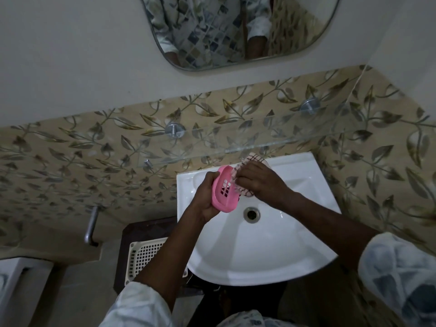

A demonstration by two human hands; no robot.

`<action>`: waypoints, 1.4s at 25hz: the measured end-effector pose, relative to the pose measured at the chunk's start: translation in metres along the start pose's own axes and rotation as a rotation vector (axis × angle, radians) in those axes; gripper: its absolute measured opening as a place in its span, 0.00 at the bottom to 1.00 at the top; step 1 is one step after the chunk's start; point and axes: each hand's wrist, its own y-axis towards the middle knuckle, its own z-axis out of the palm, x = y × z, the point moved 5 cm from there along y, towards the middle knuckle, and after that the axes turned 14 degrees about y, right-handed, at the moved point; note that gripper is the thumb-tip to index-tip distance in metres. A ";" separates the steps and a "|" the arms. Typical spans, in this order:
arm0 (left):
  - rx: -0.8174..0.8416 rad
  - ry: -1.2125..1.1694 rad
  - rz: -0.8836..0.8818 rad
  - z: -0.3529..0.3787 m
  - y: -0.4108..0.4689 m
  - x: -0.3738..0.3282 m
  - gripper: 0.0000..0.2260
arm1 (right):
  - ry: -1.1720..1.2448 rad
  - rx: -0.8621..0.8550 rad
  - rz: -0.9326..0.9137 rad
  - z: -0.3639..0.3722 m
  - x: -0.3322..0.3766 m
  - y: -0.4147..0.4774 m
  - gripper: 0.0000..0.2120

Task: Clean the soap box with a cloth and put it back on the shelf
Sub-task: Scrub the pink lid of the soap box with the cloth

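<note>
While the left hand (207,197) grips the pink soap box (225,191) over the white sink (271,244), fingers curled round its edge. R hand (257,182) clutches the checked cloth (250,161), pressed to box's inside.

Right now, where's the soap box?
Head view, centre: the pink soap box is held by the left hand above the white sink, with the right hand pressing the cloth against it.

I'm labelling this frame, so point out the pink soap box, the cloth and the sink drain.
pink soap box (224,197): head view, slotted inner floor.
cloth (256,156): head view, striped upper edge.
sink drain (252,214): head view, its opening.
</note>
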 end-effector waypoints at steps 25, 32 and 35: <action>-0.038 -0.099 0.054 -0.012 -0.002 0.005 0.24 | 0.400 -0.040 0.453 0.026 0.031 0.010 0.18; -0.045 -0.168 0.073 -0.020 -0.004 0.002 0.19 | 0.713 -0.206 0.837 0.010 0.001 0.003 0.08; 0.034 -0.255 0.070 -0.027 -0.009 0.006 0.26 | 1.205 -0.461 1.090 -0.002 -0.026 -0.007 0.13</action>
